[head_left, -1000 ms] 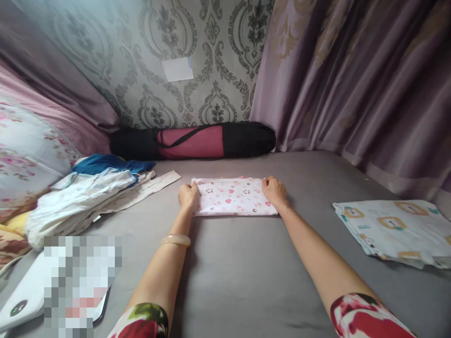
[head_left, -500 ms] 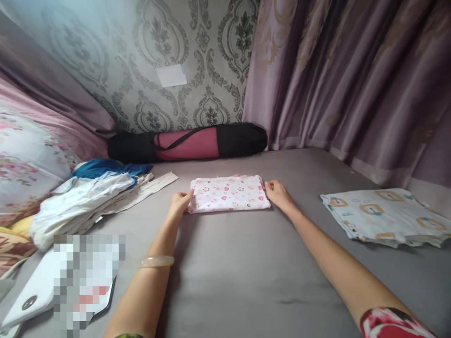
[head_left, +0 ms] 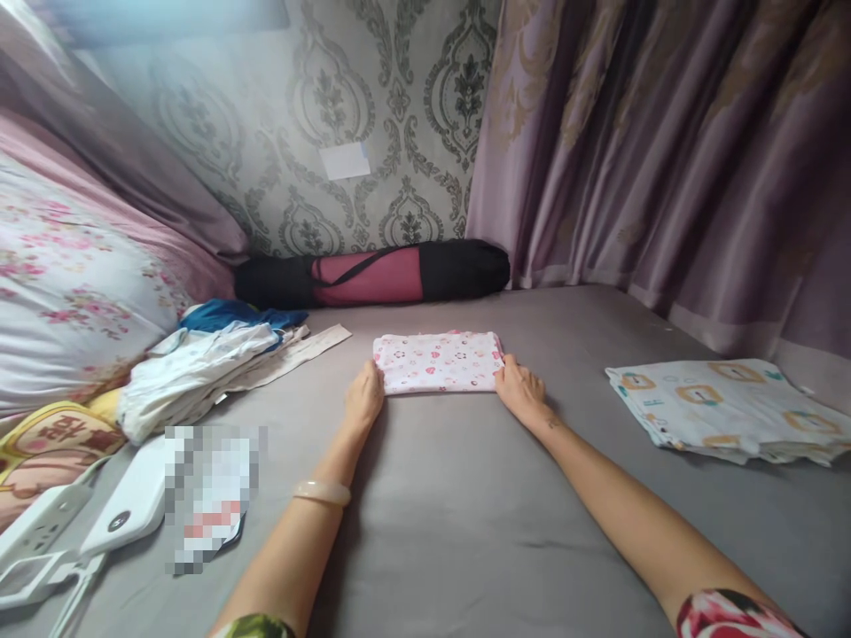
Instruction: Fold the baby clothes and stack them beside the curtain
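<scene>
A folded white cloth [head_left: 435, 363] with pink hearts and small flowers lies on the grey bed sheet [head_left: 452, 496], in the middle of the view. My left hand [head_left: 365, 394] grips its left edge, fingers closed and partly hidden behind the cloth. At the opposite short edge, my right hand [head_left: 522, 388] pinches the near right corner. A pale bangle [head_left: 322, 493] circles my left wrist. Off to the right rests another folded cloth [head_left: 728, 409], white with orange and teal prints.
Crumpled clothes [head_left: 199, 372] are heaped at the left beside a floral pillow [head_left: 86, 292]. In front of them lie a white device [head_left: 133, 505], a power strip [head_left: 46, 523] and a blurred-out item [head_left: 216, 496]. A black and maroon rolled bag [head_left: 372, 275] lies along the wall.
The view has swung left, showing more of the power strip. Both hands have closed more firmly round the cloth's sides, the right one shifting toward the near corner.
</scene>
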Tool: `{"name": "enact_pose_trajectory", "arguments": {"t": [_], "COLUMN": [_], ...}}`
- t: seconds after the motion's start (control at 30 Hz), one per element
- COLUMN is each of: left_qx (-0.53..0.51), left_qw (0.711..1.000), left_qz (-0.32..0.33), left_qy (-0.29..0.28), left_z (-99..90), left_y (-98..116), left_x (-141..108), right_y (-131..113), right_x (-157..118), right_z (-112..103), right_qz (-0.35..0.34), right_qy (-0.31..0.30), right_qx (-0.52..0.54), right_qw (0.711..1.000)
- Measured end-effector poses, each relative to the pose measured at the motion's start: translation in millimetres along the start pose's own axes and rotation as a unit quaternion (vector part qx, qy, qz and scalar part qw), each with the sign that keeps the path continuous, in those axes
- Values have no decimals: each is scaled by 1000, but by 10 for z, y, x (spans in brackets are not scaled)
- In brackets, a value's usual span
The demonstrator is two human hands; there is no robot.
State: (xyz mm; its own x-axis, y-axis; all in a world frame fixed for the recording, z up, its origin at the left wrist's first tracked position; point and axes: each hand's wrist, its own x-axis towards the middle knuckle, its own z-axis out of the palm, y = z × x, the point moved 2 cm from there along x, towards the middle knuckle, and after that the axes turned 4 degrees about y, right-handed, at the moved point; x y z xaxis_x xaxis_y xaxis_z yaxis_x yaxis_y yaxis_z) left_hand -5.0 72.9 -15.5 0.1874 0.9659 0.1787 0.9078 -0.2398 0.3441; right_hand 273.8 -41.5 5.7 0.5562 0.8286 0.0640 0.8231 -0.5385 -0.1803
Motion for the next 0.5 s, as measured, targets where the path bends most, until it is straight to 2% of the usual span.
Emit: {"name": "enact_pose_trajectory", "arguments": {"t": [0.27, 0.5], "left_qx": [-31, -59], "left_qw": [998, 997], "left_qz": [38, -6], "left_qy": [30, 56], "left_z": [-13, -66], "left_y": [-51, -18], "left_x": [-70, -96], "right_y": [1, 52], "right_x": [-23, 38], "right_z": [37, -89], "right_qz": [9, 6], "right_qy": [12, -23], "right_qx": [4, 42], "right_qw": [1000, 999]}}
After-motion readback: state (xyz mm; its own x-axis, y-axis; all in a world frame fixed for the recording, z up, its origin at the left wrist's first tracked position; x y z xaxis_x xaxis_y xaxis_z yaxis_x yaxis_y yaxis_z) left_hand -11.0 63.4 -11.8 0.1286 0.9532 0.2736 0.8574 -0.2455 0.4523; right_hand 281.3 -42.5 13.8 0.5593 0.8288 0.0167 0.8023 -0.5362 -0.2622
